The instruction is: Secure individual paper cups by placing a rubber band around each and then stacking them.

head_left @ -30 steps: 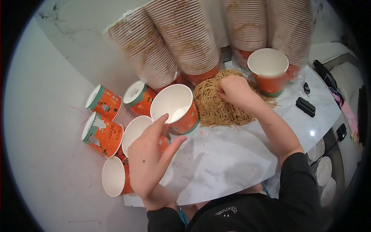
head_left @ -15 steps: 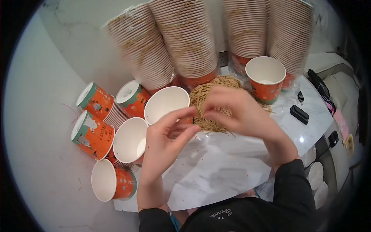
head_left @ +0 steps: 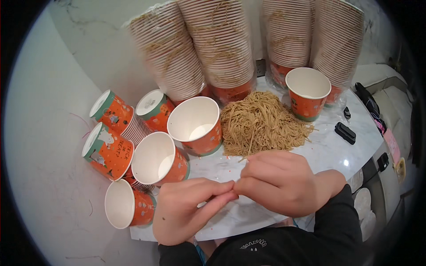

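Over the near part of the table, my left hand point(head_left: 188, 206) pinches thumb and forefinger together, their tips meeting the closed fingers of my right hand point(head_left: 279, 182). Anything between the fingertips is too small or hidden to make out. Just beyond my right hand lies a heap of thin tan strings point(head_left: 262, 126), with loose ends trailing from it. Left of the heap, an orange paper cup point(head_left: 206, 142) with a white inside stands upright. A second orange cup point(head_left: 177, 168) tilts beside my left hand, its mouth facing me.
Another orange cup point(head_left: 305, 106) stands behind the heap at right. Tall wrapped cup stacks point(head_left: 226, 48) rise along the back. At left lie several cups, including a tipped one point(head_left: 144, 208). A black oblong object point(head_left: 345, 133) and a key fob point(head_left: 347, 113) lie on the right.
Both hands have come down toward me, away from the string heap, and their fingertips now meet. My right hand has closed. The heap and nearby cups show more fully.
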Tool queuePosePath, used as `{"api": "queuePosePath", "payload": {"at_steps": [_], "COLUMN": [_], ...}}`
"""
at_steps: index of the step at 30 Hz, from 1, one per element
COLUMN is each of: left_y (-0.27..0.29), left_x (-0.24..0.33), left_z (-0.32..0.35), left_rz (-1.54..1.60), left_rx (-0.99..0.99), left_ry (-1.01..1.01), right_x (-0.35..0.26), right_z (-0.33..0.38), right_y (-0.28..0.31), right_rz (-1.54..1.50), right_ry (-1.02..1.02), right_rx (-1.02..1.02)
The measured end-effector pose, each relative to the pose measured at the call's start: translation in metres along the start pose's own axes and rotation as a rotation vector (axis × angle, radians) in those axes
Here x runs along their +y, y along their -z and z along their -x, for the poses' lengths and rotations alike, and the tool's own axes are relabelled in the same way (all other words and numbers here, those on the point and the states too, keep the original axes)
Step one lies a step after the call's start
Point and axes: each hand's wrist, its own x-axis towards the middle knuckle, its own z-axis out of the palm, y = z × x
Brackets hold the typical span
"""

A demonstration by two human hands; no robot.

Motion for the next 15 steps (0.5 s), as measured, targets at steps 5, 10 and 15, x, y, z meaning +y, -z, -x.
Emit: {"api": "queuePosePath", "payload": {"at_steps": [5, 10, 15], "left_y": [0.002, 0.004, -0.009], "left_x": [-0.012, -0.043, -0.085], "left_z": [-0.006, -0.027, -0.062], "left_rz": [-0.206, 0.032, -0.004], "left_rx": [-0.041, -0.013, 0.100], "left_ry": [0.075, 0.157, 0.101], "right_x": [0.011, 0.048, 0.098], "right_z": [-0.003, -0.011, -0.010], "right_y": [-0.016, -0.023, -0.039], "right_rz": [0.016, -0.505, -0.730], "right_ry": [-0.057, -0.275, -0.645], "right_rx": [-0.170, -0.190, -0.207]}}
